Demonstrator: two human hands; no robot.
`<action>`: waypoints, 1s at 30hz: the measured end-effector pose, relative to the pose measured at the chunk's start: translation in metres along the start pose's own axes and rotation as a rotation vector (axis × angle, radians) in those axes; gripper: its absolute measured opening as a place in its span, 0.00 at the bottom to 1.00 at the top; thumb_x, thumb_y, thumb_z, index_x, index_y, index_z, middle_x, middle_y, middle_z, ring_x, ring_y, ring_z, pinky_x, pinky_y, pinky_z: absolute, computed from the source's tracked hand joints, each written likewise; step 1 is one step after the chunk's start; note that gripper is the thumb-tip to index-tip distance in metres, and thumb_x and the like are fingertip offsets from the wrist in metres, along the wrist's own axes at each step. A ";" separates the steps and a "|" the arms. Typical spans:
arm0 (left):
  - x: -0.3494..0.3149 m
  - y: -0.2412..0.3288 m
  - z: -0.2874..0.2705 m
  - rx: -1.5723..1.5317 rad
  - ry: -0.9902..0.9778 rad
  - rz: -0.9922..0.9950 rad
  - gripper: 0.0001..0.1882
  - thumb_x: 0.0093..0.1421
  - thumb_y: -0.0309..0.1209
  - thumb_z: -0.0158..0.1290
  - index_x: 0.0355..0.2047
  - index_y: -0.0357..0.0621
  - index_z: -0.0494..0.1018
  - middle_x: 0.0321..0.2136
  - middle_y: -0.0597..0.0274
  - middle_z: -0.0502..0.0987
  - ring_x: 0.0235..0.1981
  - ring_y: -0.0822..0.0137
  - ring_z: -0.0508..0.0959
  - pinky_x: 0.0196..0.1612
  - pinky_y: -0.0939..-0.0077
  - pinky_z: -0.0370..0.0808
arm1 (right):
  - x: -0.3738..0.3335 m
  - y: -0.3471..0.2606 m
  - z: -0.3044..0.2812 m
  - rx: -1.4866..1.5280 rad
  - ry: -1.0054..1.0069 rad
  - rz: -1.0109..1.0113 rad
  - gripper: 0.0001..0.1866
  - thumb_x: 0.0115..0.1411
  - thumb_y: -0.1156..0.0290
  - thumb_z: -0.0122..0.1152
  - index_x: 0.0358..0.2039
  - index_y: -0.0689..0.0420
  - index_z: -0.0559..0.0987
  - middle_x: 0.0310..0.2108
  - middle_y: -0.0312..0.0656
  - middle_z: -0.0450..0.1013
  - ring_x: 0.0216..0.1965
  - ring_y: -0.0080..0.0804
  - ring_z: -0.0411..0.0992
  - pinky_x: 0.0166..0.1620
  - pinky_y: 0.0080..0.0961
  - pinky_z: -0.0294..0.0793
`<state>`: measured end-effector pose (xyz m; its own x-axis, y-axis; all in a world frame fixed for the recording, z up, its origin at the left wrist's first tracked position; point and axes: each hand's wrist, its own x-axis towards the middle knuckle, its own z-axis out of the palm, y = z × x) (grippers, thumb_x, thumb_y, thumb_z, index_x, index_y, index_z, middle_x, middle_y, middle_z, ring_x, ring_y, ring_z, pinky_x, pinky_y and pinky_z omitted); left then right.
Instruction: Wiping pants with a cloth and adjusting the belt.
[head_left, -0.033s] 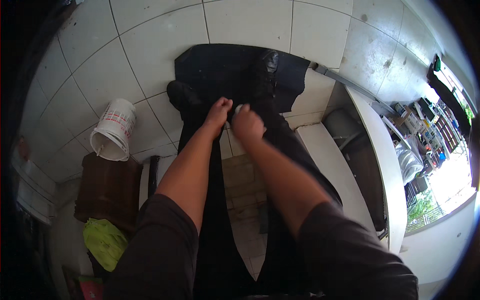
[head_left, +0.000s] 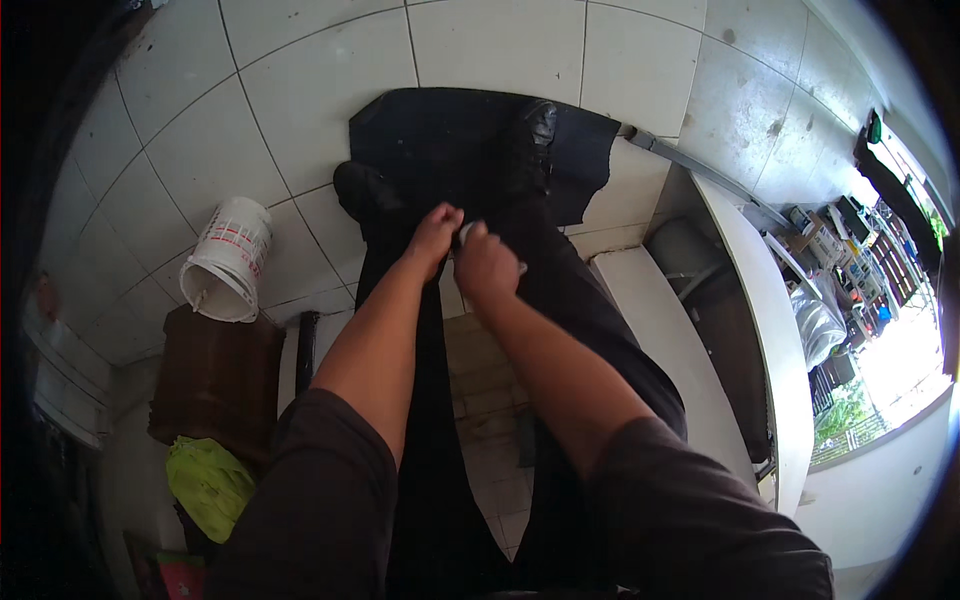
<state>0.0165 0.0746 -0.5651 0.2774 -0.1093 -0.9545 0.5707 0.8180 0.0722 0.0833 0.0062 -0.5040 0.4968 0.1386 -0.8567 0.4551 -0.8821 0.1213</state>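
Observation:
Between my knees, above the black mat point(head_left: 450, 130), both hands work close together. My left hand point(head_left: 432, 240) is closed, thumb and fingers pressed together; whatever it pinches is too small or hidden to name. My right hand point(head_left: 487, 266) is wrapped round a small whitish tool point(head_left: 466, 232). One end of it pokes out by the thumb, and a pale bit shows at the other side of the fist; its kind cannot be made out. The two hands are almost touching. Below them are my dark trousers point(head_left: 420, 350) and black shoes point(head_left: 540, 122).
On the left a white bucket point(head_left: 235, 250) lies tilted near a dark brown wooden piece point(head_left: 215, 385), with a yellow-green cloth point(head_left: 210, 485) beside it. To the right stands a white-edged bench point(head_left: 765, 340). Beyond it is a cluttered shelf point(head_left: 840, 250). Pale tiles point(head_left: 330, 70) cover the floor.
My right hand has shifted slightly left and toward me, closer to my left hand, with the whitish tool still in it. My left hand has barely moved.

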 end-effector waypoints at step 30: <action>-0.164 0.025 0.094 0.472 -0.266 -0.372 0.61 0.51 0.63 0.57 0.67 0.37 0.34 0.65 0.41 0.52 0.63 0.48 0.61 0.60 0.54 0.67 | -0.104 0.170 -0.143 1.273 -0.371 0.323 0.29 0.62 0.55 0.59 0.54 0.65 0.67 0.44 0.43 0.73 0.45 0.31 0.71 0.50 0.26 0.68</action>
<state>0.0582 0.0592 -0.3798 0.1431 -0.5226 -0.8405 0.9263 0.3698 -0.0723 0.2147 -0.0935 -0.3220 0.1331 -0.1011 -0.9859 -0.7319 -0.6808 -0.0290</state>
